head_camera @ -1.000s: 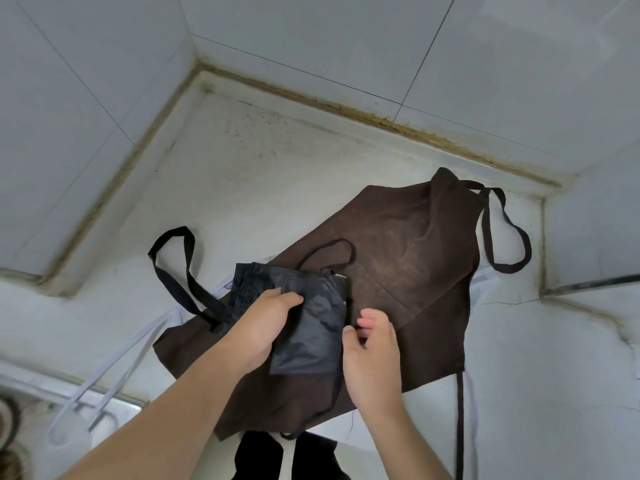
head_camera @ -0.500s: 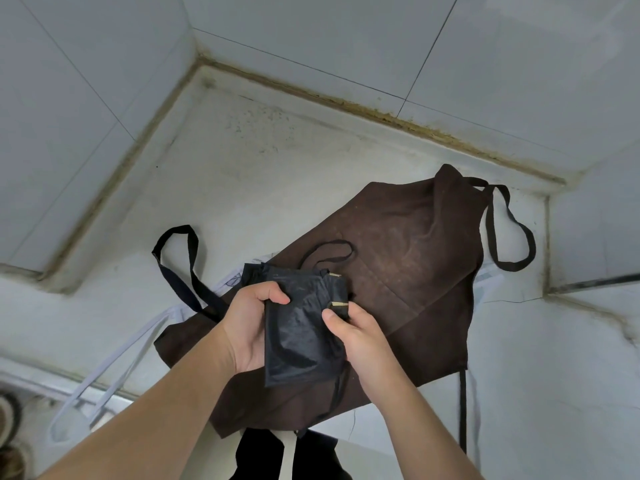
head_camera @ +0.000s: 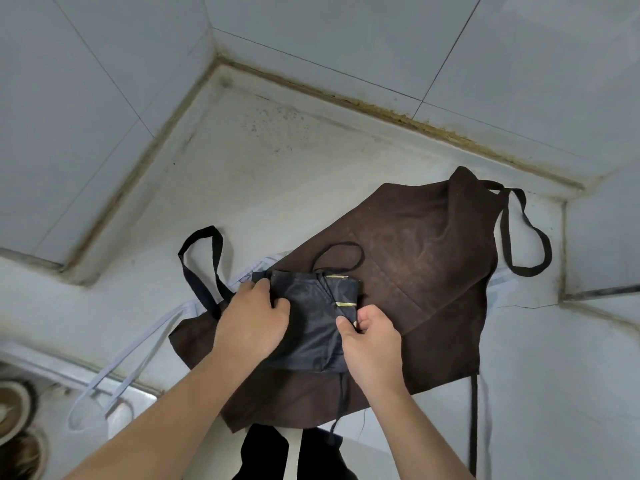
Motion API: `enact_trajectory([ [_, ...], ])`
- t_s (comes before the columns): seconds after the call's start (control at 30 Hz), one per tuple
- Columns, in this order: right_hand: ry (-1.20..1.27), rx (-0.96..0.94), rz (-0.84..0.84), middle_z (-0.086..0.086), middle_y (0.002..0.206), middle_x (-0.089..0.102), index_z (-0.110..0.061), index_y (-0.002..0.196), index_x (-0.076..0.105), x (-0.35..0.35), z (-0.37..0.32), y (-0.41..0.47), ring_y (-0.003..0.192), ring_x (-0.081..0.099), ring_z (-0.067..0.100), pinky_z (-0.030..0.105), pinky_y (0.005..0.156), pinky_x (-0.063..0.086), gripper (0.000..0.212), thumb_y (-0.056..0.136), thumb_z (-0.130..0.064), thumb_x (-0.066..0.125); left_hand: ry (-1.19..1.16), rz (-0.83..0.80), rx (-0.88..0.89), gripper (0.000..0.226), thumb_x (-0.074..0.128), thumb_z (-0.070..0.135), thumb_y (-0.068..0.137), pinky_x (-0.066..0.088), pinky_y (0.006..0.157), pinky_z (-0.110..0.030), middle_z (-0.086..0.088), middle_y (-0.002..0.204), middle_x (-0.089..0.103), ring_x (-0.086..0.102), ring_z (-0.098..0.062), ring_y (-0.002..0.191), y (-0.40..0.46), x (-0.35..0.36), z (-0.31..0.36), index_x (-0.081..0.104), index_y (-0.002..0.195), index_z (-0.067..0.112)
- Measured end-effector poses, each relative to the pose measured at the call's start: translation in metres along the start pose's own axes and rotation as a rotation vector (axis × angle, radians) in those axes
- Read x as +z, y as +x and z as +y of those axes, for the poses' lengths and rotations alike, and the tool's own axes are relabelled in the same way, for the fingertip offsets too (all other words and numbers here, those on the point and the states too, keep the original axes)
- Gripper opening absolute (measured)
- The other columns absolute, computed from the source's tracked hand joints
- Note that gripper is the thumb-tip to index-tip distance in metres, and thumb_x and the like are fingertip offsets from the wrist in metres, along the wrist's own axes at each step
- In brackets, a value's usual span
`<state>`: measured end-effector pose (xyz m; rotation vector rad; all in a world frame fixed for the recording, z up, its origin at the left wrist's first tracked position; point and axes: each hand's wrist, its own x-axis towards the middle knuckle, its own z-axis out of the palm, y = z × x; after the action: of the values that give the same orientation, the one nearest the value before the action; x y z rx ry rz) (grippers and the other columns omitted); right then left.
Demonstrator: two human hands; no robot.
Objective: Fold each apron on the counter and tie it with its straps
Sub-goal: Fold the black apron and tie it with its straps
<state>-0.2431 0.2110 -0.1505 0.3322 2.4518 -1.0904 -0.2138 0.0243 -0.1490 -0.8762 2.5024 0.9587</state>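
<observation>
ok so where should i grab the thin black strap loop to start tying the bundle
Pinch the strap loop at its far arc, coming from above. It lies flat and open on the brown apron, just beyond the folded black apron, clear of both hands.

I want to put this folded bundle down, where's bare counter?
Bare counter lies toward the back corner, between the tiled wall and the brown apron. Another patch is right of it. Crowded: the middle, with both hands on the dark folded apron.
</observation>
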Motion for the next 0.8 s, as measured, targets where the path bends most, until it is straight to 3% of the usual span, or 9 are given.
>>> enact_trajectory([
  [0.1,0.039,-0.027,0.021,-0.004,0.069,0.057,-0.017,0.077,0.05,0.0,-0.002,-0.003,0.055,0.054,0.005,0.012,0.053,0.046,0.031,0.096,-0.025,0.074,0.103,0.08,0.055,0.012,0.05,0.027,0.102,0.047,0.077,-0.038,-0.005,0.103,0.052,0.056,-0.027,0.093,0.0,0.012,-0.013,0.046,0.097,0.017],
  [0.2,0.103,0.011,0.005,-0.005,0.071,0.062,-0.018,0.083,0.056,0.001,-0.005,-0.005,0.058,0.059,-0.001,0.011,0.052,0.046,0.025,0.097,-0.032,0.071,0.16,0.111,0.101,0.01,0.051,0.024,0.105,0.041,0.07,-0.034,-0.002,0.096,0.05,0.054,-0.024,0.082,0.005,0.013,-0.025,0.05,0.106,0.015],
  [0.3,-0.065,0.013,-0.059,-0.007,0.073,0.063,-0.022,0.082,0.052,0.002,-0.003,-0.001,0.059,0.059,0.007,0.013,0.049,0.044,0.027,0.099,-0.034,0.069,0.152,0.107,0.131,0.011,0.056,0.023,0.104,0.044,0.068,-0.035,-0.003,0.095,0.053,0.063,-0.029,0.085,0.004,0.009,-0.029,0.051,0.106,0.014],
  [0.4,-0.209,-0.021,-0.052,-0.003,0.09,0.066,-0.023,0.092,0.049,0.006,0.001,0.0,0.072,0.062,0.013,0.015,0.053,0.044,0.025,0.097,-0.031,0.072,0.151,0.19,0.2,0.033,0.071,0.011,0.094,0.053,0.083,-0.036,-0.014,0.114,0.053,0.061,-0.032,0.098,-0.006,0.01,-0.029,0.052,0.12,0.004],
  [0.47,-0.38,-0.114,0.055,-0.004,0.105,0.06,-0.024,0.106,0.048,0.008,0.001,-0.005,0.083,0.059,0.013,0.015,0.058,0.044,0.031,0.094,-0.033,0.075,0.224,0.266,0.381,0.048,0.075,0.0,0.082,0.053,0.097,-0.041,-0.016,0.122,0.052,0.056,-0.033,0.108,-0.015,0.016,-0.024,0.055,0.125,0.003],
  [0.57,-0.538,-0.444,0.195,0.002,0.135,0.049,-0.017,0.137,0.049,0.018,0.002,-0.018,0.122,0.051,0.02,0.03,0.098,0.052,0.052,0.092,-0.03,0.071,0.295,0.159,0.639,0.054,0.067,0.013,0.092,0.041,0.114,-0.041,-0.01,0.148,0.048,0.048,-0.03,0.135,-0.021,0.036,-0.025,0.052,0.145,0.009],
  [0.63,-0.63,-0.579,0.083,0.002,0.161,0.037,-0.019,0.158,0.036,0.026,0.016,-0.018,0.15,0.034,0.02,0.038,0.12,0.037,0.059,0.103,-0.033,0.052,0.407,0.065,0.612,0.061,0.042,0.04,0.108,0.02,0.126,-0.041,-0.006,0.171,0.026,0.023,-0.024,0.158,-0.017,0.051,-0.038,0.032,0.163,0.014],
  [0.73,-0.805,-0.587,-0.078,-0.006,0.175,-0.004,-0.028,0.168,0.0,0.027,0.048,-0.005,0.161,-0.007,0.015,0.043,0.131,0.011,0.064,0.111,-0.048,0.021,0.582,-0.001,0.578,0.07,0.017,0.056,0.11,0.005,0.128,-0.042,-0.003,0.176,0.001,-0.002,-0.019,0.162,-0.013,0.06,-0.054,0.008,0.168,0.018],
  [0.8,-0.845,-0.563,-0.09,-0.007,0.174,-0.013,-0.027,0.166,-0.008,0.027,0.054,0.0,0.16,-0.013,0.015,0.044,0.131,0.006,0.066,0.11,-0.051,0.015,0.584,-0.022,0.585,0.072,0.015,0.059,0.109,0.002,0.128,-0.042,-0.002,0.176,-0.005,-0.007,-0.018,0.162,-0.01,0.061,-0.055,0.002,0.168,0.019],
])
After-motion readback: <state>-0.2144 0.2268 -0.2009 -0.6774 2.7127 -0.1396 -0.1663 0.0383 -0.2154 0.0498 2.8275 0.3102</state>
